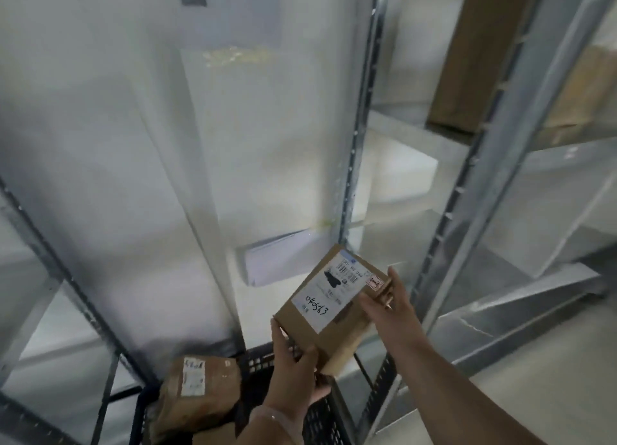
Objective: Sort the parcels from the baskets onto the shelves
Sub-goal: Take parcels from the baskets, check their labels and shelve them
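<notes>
Both hands grip one box: the left hand curls round its near corner, and the right hand clasps its far right edge, label up (a handwritten number shows). The box is lifted above the basket, not yet on a shelf. Below the left hand another parcel lies in the basket, so sorting looks only partly done. Beyond the hands the shelves bear a white packet and, up to the right, a brown carton.

Open shelf bay right of the upright; white box sits inside
</notes>
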Demonstrator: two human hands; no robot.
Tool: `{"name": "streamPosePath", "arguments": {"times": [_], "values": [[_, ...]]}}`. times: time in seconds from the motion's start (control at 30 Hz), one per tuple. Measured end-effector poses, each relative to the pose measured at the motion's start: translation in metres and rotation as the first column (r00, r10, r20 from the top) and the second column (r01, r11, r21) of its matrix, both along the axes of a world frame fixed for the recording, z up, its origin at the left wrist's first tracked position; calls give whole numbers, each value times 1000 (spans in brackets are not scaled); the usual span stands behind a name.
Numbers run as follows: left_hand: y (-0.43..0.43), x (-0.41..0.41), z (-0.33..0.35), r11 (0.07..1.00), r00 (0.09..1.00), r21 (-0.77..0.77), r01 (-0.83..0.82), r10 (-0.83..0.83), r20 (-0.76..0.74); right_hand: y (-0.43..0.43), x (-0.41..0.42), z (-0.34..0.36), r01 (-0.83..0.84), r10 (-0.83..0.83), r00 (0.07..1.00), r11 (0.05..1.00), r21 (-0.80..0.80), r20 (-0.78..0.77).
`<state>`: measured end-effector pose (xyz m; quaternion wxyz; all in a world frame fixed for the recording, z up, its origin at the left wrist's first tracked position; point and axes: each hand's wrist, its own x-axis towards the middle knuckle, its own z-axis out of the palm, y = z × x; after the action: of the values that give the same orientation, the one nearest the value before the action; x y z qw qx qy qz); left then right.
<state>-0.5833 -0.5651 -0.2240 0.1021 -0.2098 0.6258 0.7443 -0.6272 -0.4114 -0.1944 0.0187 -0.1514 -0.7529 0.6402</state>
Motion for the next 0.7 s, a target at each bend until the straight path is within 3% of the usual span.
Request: {"name": "streamPosePath", "arguments": {"times": [0.17,0.3,0.37,0.43,0.5,0.7], "values": [[22,30,22,985,998,158,69,-66,-26,44,48,17,106,-105,993,994,33,-45],[56,51,43,991,993,86,106,-101,-63,94,84,27,187,-189,977,982,-21,-100],[80,64,48,978,974,-66,200,-206,-95,127,108,32,228,-235,968,970,-80,-91],[112,78,50,911,925,-229,344,-371,-84,166,137,40,237,-249,965,962,-136,-79],[151,99,56,828,857,-300,474,-511,-58,208,174,48,250,-261,963,957,-144,-61],[283,162,86,710,692,-176,682,-704,-159,328,285,62,343,-356,933,921,-182,-46]]}}
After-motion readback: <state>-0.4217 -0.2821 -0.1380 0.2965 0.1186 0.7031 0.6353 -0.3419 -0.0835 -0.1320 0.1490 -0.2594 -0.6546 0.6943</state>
